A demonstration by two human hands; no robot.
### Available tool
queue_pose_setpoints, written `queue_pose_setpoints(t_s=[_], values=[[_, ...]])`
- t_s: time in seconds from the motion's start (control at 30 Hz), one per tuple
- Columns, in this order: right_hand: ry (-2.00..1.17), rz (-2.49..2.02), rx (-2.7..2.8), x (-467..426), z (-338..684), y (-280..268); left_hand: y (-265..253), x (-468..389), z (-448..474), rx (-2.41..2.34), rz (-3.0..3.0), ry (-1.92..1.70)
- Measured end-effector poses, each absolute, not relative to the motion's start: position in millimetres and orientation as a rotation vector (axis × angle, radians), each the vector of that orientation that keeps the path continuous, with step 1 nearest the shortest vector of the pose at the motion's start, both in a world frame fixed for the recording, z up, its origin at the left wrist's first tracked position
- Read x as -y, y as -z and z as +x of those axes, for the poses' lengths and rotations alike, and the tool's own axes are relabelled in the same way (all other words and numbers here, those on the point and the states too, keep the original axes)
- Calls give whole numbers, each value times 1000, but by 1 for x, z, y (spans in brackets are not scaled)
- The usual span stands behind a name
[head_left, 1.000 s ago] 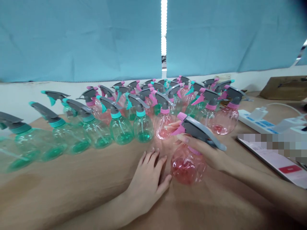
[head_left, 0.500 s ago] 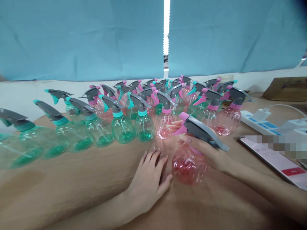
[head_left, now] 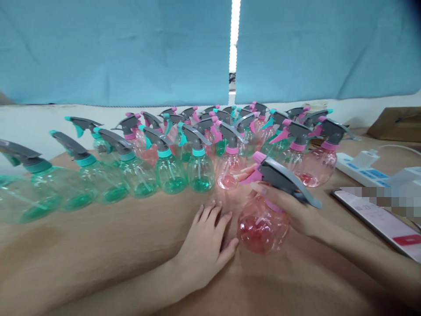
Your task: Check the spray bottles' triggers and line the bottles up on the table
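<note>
A pink see-through spray bottle (head_left: 263, 228) with a grey and pink trigger head stands close in front of me. My right hand (head_left: 289, 204) is wrapped round its neck, just under the trigger head, and hides part of the collar. Flat on the wooden table (head_left: 131, 250), my left hand (head_left: 207, 241) rests with its fingers apart and holds nothing. Its thumb is close to the pink bottle's left side. Beyond both hands stand a green spray bottle (head_left: 201, 173) and another pink spray bottle (head_left: 228, 173).
Several more green spray bottles (head_left: 112, 188) run off to the left, with pink ones among those behind. On the right lie a phone (head_left: 371, 219) and a white power strip (head_left: 362, 169) with plugs. A brown box (head_left: 394, 127) sits at the back right, and a blue curtain (head_left: 131, 52) hangs behind.
The view has shifted slightly, so most things appear a little further right. My right hand keeps its hold on the pink spray bottle, and my left hand stays flat on the table.
</note>
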State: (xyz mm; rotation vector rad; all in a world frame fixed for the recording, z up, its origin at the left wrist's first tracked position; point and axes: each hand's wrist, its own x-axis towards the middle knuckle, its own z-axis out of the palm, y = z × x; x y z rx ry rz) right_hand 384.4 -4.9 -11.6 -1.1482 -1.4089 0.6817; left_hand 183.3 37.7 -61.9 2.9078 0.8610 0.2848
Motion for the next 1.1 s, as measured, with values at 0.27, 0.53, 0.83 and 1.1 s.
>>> queue_pose_setpoints(t_s=[0.27, 0.53, 0.83, 1.1], values=[[-634, -1264, 1367, 8, 383, 5, 62, -37, 181, -848, 2900, -315], [-555, -1317, 1378, 7, 384, 2, 60, -38, 183, -852, 2894, -293], [-529, -1264, 1428, 8, 387, 10, 62, -38, 183, -861, 2914, -277], [-482, -1322, 1512, 11, 382, -6, 61, -38, 184, -858, 2894, -293]])
